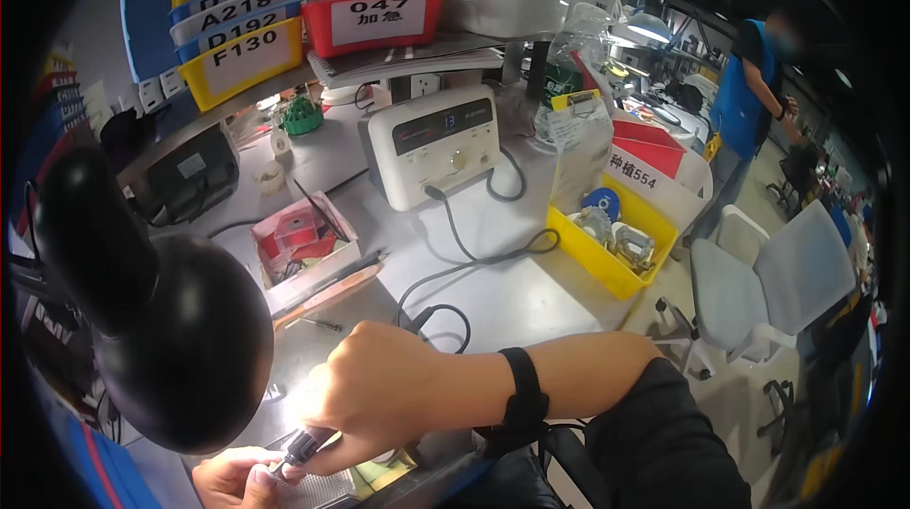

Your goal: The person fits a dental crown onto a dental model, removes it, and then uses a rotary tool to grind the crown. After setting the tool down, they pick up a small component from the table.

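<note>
Under the lamp's bright light, my right hand (355,390) is closed around a dark, corded rotary handpiece (305,445), its tip pointing down to the left. My left hand (232,479), at the lower edge, has its fingers pinched together right at that tip. Whatever small piece sits between them is too small and overlit to name. Below the hands lies a ridged grey surface (327,488). A white control box (431,144) with a lit display and a knob stands on the bench, and a dark cord runs from it toward my right wrist.
A black lamp head (185,348) looms close on the left. On the bench stand a pink box of small items (301,239), a knife-like tool with a wooden handle (327,296) and a yellow bin with metal parts (607,253). Behind, a person in a blue vest (744,97) stands near a grey chair (773,272).
</note>
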`<state>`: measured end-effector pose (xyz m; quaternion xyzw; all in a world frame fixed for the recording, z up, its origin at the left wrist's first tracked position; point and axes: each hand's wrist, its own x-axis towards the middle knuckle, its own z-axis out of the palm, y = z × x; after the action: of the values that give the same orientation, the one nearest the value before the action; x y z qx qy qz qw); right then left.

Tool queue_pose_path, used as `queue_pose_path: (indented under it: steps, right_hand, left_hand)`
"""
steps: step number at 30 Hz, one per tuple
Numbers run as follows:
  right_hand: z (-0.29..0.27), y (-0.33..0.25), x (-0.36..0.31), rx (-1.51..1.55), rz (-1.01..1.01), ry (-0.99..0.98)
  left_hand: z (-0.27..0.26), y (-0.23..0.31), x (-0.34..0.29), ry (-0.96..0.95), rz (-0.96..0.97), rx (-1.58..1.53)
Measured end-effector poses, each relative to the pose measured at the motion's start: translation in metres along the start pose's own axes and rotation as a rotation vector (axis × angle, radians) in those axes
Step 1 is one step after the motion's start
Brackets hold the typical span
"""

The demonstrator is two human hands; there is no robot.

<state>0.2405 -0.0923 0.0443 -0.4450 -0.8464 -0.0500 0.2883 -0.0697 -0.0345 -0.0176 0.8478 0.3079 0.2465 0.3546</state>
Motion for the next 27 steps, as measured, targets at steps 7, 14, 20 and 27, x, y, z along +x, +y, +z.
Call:
queue_pose_path:
  steps: [7,14,20,27]
  right_hand:
    - [-0.002,-0.001,0.001,0.058,-0.002,0.039]
    - [0.01,0.007,0.006,0.177,-0.023,0.01]
    - [0.006,0.006,0.02,0.229,-0.057,0.026]
    - [0.005,0.006,0.017,0.299,-0.087,0.05]
  left_hand:
    - [0.008,0.035,0.015,0.186,-0.075,-0.479]
    - [0.009,0.052,0.031,0.141,0.115,-0.489]
    - [0.005,0.049,0.04,0.087,0.244,-0.505]
    - [0.005,0.05,0.034,0.002,0.102,-0.633]
